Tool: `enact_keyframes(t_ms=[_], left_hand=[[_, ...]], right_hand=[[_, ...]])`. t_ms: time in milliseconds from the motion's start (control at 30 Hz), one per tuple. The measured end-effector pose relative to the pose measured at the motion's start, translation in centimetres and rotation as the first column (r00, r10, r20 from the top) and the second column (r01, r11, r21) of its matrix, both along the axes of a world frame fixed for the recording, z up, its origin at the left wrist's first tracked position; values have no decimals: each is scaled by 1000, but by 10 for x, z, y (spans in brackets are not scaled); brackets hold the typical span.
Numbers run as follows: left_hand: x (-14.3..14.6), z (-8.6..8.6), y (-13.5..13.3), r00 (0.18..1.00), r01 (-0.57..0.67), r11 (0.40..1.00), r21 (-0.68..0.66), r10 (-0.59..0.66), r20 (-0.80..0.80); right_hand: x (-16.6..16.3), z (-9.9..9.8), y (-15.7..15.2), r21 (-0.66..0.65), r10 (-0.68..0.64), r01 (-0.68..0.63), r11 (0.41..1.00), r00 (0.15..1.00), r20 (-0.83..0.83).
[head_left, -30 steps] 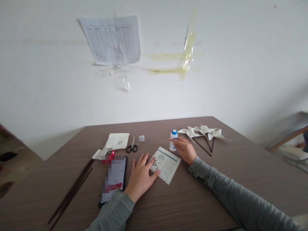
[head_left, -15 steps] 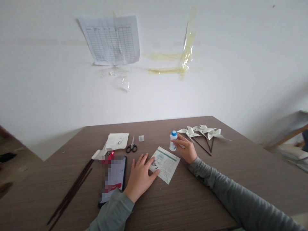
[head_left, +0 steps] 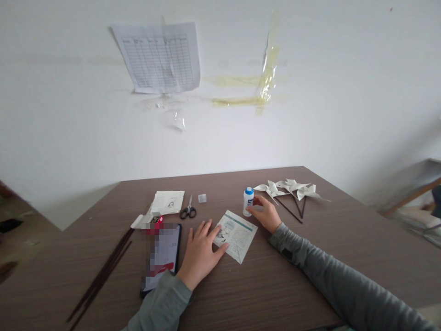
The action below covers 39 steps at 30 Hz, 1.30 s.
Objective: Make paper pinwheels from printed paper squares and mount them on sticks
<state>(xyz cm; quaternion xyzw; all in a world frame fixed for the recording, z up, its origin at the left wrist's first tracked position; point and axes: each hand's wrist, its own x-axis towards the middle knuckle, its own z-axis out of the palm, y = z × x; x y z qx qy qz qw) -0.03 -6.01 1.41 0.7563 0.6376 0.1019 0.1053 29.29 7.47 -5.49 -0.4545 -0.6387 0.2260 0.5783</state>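
My left hand (head_left: 200, 253) lies flat with its fingers spread, fingertips on the left edge of a square sheet of printed paper (head_left: 240, 236). Diagonal crease lines show on the paper, which is turned cornerwise to me. Just beyond its far right edge stands a small white glue bottle (head_left: 247, 204) with a blue cap, upright on the table. My right hand (head_left: 268, 214) grips the bottle from the right side, between thumb and fingers. Part of the label faces me.
Black-handled scissors (head_left: 188, 211), a small clear square (head_left: 202, 198) and a stack of paper squares (head_left: 168, 202) lie at the back left. A phone (head_left: 161, 257) and dark sticks (head_left: 103, 271) are left of my hand. Paper pinwheels (head_left: 291, 185) on sticks lie back right.
The fingers of my right hand have shifted down and around the bottle, and more of its label now shows. My left hand and the paper have stayed in place.
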Motion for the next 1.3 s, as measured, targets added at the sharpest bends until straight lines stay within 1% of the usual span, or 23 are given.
enact_keyframes(t_ms=[100,267,433,600,633,767,900,1100,1300], left_hand=[[0,2,0,1000,3,1000,-15,-3,-1],[-1,6,-1,1000,4,999,-32,-5,-14],[-12,10,2,1000,17,998,-52,-18,-25],[-29,9,6,1000,-2,999,-33,1,-31],[-31,9,7,999,-11,1000,-28,10,-38],[-39,11,8,997,-38,999,-38,35,-74],[-44,14,7,997,-41,998,-40,38,-72],[-48,22,5,993,-52,994,-93,41,-109],[-45,24,5,994,-54,993,-101,44,-101]], right_hand=[[1,1,-1,-24,38,-39,999,999,-11],[-1,4,-1,-54,50,-50,997,999,-12],[-12,9,8,-83,62,-64,995,998,-29],[-36,24,28,-116,85,-89,989,996,-36],[-43,27,32,-141,99,-102,985,995,-31],[-71,39,50,-175,134,-134,975,991,-14],[-100,49,64,-209,179,-174,962,984,4],[-132,62,73,-272,208,-190,943,977,38],[-146,66,74,-319,197,-163,934,977,76]])
